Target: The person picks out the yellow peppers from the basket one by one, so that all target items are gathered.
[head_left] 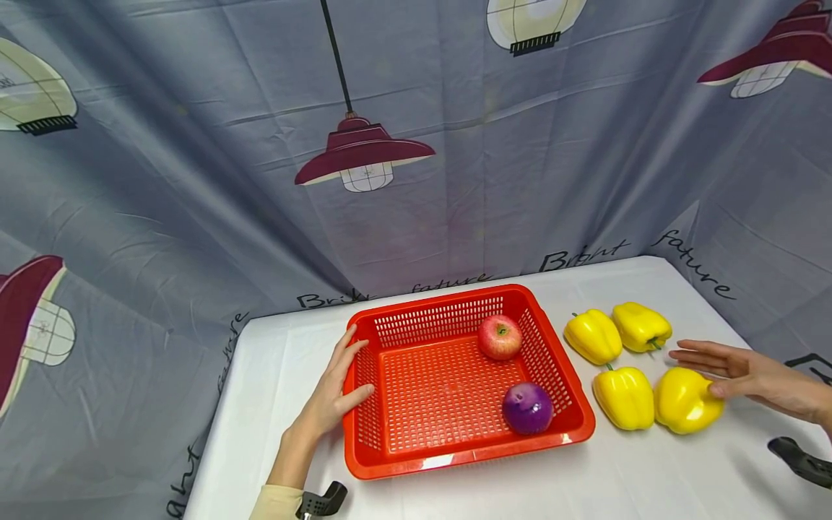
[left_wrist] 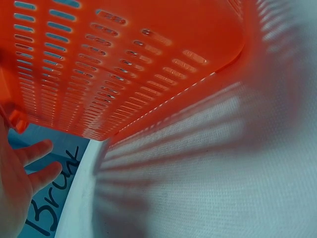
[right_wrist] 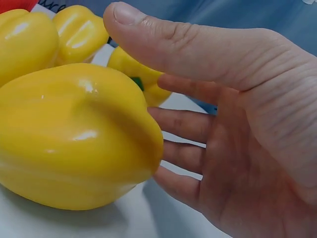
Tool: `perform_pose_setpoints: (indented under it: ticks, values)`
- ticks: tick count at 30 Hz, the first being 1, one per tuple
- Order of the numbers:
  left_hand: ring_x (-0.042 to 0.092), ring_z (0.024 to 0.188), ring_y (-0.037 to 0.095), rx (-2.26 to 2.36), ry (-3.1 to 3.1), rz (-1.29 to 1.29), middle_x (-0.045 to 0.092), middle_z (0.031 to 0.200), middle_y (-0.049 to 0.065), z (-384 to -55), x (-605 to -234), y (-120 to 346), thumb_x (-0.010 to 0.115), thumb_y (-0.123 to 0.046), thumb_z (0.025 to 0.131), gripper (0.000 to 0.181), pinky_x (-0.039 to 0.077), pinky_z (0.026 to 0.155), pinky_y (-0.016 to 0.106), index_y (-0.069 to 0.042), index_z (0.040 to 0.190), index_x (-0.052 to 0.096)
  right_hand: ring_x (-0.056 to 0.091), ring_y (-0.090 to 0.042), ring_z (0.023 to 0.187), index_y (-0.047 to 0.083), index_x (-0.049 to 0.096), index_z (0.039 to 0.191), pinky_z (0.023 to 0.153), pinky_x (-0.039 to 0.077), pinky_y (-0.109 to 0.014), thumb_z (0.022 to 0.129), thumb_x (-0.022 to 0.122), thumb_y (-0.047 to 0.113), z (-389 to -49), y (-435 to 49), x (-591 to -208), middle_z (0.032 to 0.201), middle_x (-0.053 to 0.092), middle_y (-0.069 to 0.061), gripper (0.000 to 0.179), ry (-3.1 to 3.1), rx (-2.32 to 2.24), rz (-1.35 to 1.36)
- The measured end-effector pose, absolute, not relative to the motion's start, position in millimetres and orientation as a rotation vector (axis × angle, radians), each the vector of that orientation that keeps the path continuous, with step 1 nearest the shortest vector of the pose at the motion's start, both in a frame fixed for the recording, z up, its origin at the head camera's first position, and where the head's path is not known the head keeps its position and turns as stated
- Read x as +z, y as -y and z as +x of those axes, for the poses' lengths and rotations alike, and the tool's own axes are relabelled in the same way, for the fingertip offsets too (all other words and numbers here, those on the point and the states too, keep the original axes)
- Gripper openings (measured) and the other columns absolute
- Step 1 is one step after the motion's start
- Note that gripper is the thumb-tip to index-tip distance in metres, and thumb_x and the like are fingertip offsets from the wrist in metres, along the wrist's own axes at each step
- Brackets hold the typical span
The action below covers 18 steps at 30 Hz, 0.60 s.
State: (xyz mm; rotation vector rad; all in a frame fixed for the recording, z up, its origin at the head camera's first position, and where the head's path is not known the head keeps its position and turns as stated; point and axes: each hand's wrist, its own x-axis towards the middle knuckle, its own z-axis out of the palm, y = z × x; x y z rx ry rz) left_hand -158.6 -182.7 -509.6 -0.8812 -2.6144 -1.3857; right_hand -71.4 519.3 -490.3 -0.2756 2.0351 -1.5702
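My left hand (head_left: 328,397) rests at the left rim of a red plastic basket (head_left: 448,466), fingers spread and thumb reaching over the edge. In the left wrist view, two extended fingers (left_wrist: 42,176) show beside the basket's slotted outer wall (left_wrist: 99,74). My right hand (head_left: 747,372) is beside the nearest right yellow bell pepper (head_left: 685,404), with its thumb and fingers apart. From the right wrist, that pepper (right_wrist: 74,139) lies on the table in front of the loosely extended fingers (right_wrist: 183,126), and the thumb is raised above them.
Inside the basket are a red apple (head_left: 500,337) at the back right and a purple round onion-like item (head_left: 528,409) at the front right. Three more yellow peppers, including one front-left pepper (head_left: 624,399), lie right of the basket on the white table (head_left: 273,375). A grey curtain (head_left: 260,180) hangs behind.
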Motion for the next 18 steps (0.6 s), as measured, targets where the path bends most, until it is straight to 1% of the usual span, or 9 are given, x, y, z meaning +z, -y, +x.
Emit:
perform_pose_setpoints:
  ticks: [1, 3, 6, 8, 9, 11, 13, 15, 18]
  values:
    - [0.023, 0.149, 0.032, -1.386, 2.616, -0.879, 0.012, 0.168, 0.002, -158.7, -509.6, 182.6, 0.065, -0.033, 0.087, 0.073, 0.031, 0.105, 0.071, -0.006, 0.151, 0.042, 0.048, 0.012, 0.122, 0.046, 0.039, 0.147, 0.087, 0.047, -0.018, 0.103, 0.047, -0.001, -71.6, -518.8, -489.3, 0.141, 0.051, 0.029, 0.064, -2.056, -1.555, -0.262]
    - [0.023, 0.149, 0.032, -1.383, 2.621, -0.872, 0.012, 0.168, 0.002, -158.7, -509.6, 182.5, 0.064, -0.034, 0.087, 0.073, 0.032, 0.105, 0.070, -0.007, 0.151, 0.042, 0.049, 0.013, 0.120, 0.038, 0.038, 0.150, 0.085, 0.047, -0.018, 0.104, 0.047, 0.002, -71.9, -516.7, -486.1, 0.138, 0.051, 0.030, 0.059, -2.117, -1.510, -0.232]
    - [0.023, 0.149, 0.031, -1.388, 2.616, -0.869, 0.013, 0.168, 0.002, -158.5, -509.5, 182.6, 0.065, -0.034, 0.087, 0.073, 0.032, 0.105, 0.070, -0.006, 0.151, 0.042, 0.050, 0.015, 0.115, 0.012, 0.029, 0.157, 0.083, 0.048, -0.018, 0.106, 0.048, 0.011, -72.9, -510.6, -480.4, 0.133, 0.051, 0.030, 0.054, -2.286, -1.376, -0.146]
    - [0.023, 0.149, 0.031, -1.388, 2.614, -0.872, 0.013, 0.168, 0.002, -158.2, -509.0, 182.8, 0.065, -0.033, 0.087, 0.074, 0.031, 0.105, 0.070, -0.006, 0.151, 0.042, 0.049, 0.018, 0.109, -0.004, 0.022, 0.156, 0.088, 0.052, -0.030, 0.107, 0.049, 0.019, -74.3, -505.8, -476.0, 0.133, 0.052, 0.024, 0.060, -2.411, -1.263, -0.077]
    - [0.023, 0.149, 0.032, -1.385, 2.614, -0.874, 0.013, 0.168, 0.002, -158.2, -508.7, 182.9, 0.065, -0.033, 0.087, 0.074, 0.031, 0.105, 0.070, -0.006, 0.151, 0.042, 0.047, 0.019, 0.106, -0.008, 0.020, 0.155, 0.089, 0.053, -0.037, 0.107, 0.050, 0.024, -74.9, -503.0, -473.7, 0.134, 0.053, 0.019, 0.065, -2.468, -1.204, -0.034]
    - [0.022, 0.149, 0.032, -1.383, 2.610, -0.881, 0.013, 0.168, 0.003, -158.1, -508.5, 183.1, 0.066, -0.031, 0.087, 0.073, 0.031, 0.106, 0.070, -0.006, 0.151, 0.042, 0.044, 0.023, 0.101, -0.010, 0.019, 0.155, 0.089, 0.052, -0.052, 0.107, 0.051, 0.032, -75.7, -498.3, -468.9, 0.136, 0.055, 0.009, 0.071, -2.549, -1.118, 0.023]
    - [0.022, 0.149, 0.032, -1.376, 2.616, -0.881, 0.013, 0.168, 0.003, -158.0, -508.1, 183.2, 0.066, -0.031, 0.087, 0.073, 0.030, 0.106, 0.070, -0.006, 0.151, 0.041, 0.042, 0.024, 0.099, -0.008, 0.020, 0.155, 0.086, 0.049, -0.063, 0.107, 0.052, 0.034, -75.6, -493.1, -463.9, 0.140, 0.056, -0.006, 0.072, -2.601, -1.072, 0.029]
    - [0.023, 0.149, 0.032, -1.369, 2.621, -0.878, 0.013, 0.168, 0.003, -158.1, -508.3, 183.0, 0.066, -0.030, 0.087, 0.073, 0.030, 0.105, 0.071, -0.006, 0.151, 0.041, 0.041, 0.024, 0.099, -0.008, 0.020, 0.154, 0.085, 0.048, -0.065, 0.106, 0.053, 0.032, -74.9, -486.9, -459.7, 0.142, 0.054, -0.020, 0.071, -2.633, -1.054, -0.002]
    - [0.023, 0.149, 0.032, -1.359, 2.629, -0.876, 0.013, 0.168, 0.003, -158.3, -508.9, 182.5, 0.066, -0.029, 0.087, 0.073, 0.031, 0.105, 0.071, -0.007, 0.151, 0.042, 0.043, 0.021, 0.101, -0.009, 0.022, 0.153, 0.085, 0.050, -0.064, 0.105, 0.057, 0.028, -74.7, -475.4, -454.8, 0.143, 0.048, -0.033, 0.070, -2.679, -1.023, -0.050]
